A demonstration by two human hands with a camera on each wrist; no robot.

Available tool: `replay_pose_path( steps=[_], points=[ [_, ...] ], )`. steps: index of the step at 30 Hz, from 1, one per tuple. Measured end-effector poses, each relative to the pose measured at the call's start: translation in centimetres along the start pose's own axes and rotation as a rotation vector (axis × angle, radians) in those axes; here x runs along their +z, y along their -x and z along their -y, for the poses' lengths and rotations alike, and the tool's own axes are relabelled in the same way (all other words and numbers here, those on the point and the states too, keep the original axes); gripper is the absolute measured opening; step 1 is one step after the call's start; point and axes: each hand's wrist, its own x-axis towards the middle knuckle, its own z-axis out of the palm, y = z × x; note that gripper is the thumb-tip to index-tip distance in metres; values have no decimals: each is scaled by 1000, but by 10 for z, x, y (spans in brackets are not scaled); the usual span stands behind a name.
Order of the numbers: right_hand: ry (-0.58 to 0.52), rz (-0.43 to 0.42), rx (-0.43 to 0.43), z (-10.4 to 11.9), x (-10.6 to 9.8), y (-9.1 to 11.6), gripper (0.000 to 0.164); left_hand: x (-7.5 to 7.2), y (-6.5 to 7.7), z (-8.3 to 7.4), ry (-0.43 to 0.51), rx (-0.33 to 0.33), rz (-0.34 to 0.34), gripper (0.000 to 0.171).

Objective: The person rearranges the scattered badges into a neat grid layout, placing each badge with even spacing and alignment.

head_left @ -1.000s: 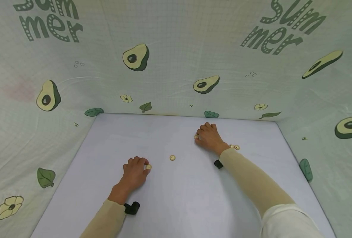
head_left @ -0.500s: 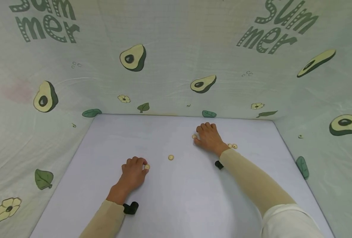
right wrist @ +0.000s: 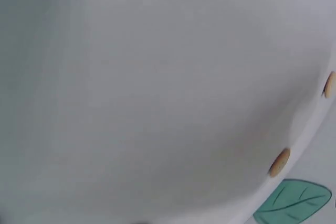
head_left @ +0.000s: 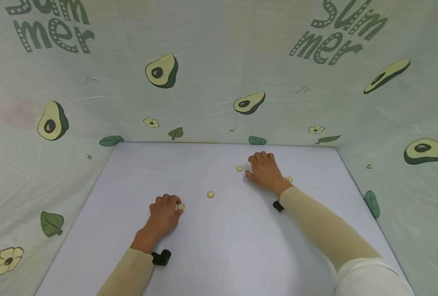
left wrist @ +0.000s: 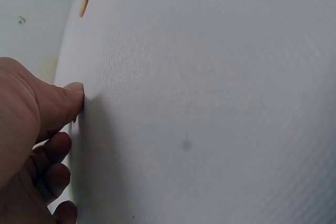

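Observation:
My left hand [head_left: 164,214] pinches a round wooden button [head_left: 180,206] between thumb and index finger at the left of the white table. In the left wrist view, the thumb of that left hand [left wrist: 37,108] hides the button. Toward the back right, my right hand [head_left: 265,169] holds nothing, its thumb and fingers spread apart. A second button [head_left: 239,168] lies just left of its fingers, and the right wrist view shows a button [right wrist: 280,162] flat on the surface. Between the two hands lies another button [head_left: 210,194].
Close together beside the right wrist are two more buttons [head_left: 289,179], one partly covered by it. The white table [head_left: 219,246] meets a hanging cloth [head_left: 204,61] printed with avocados and leaves along its back and sides.
My right hand has let go of the button at the back and moved a little right, its thumb and fingers parting. The left hand keeps its pinch. The head view has shifted slightly.

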Motion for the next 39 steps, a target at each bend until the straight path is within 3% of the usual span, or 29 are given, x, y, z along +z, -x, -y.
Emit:
replay_pose_path(
  steps=[13,20,30,39],
  points=[
    [29,-43,43,-48,-15,59,51,1,-2,4,-5,11,14,26],
    [60,-80,17,-66,-17,91,46,2,-2,4,-10,6,14,26],
    [109,-35,-47,-69,-18,127,40,3,-2,4,-10,11,9,26],
    [48,19,-55,-60,-17,152,32,4,-3,3,-4,12,6,26]
  ],
)
